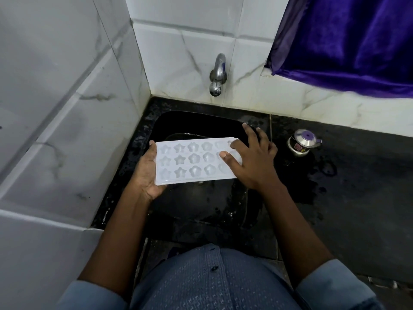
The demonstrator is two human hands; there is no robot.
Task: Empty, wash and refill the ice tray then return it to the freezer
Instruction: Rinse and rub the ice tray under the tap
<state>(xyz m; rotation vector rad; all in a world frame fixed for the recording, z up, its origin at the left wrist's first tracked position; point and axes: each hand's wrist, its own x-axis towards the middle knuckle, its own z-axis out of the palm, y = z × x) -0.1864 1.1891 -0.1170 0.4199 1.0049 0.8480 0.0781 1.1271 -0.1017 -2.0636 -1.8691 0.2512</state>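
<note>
One white plastic star-mould ice tray (196, 162) over blk sink (190, 123); left hand (148, 173) grips its end, right hand (252, 162) flat atop, fingers spread.

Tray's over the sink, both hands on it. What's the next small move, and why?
Probably lift the right hand off the white plastic ice tray with star and flower moulds and reach for the chrome wall tap. No water is running, the tray sits face-up over the black sink, and the left hand holds it from below.
</note>
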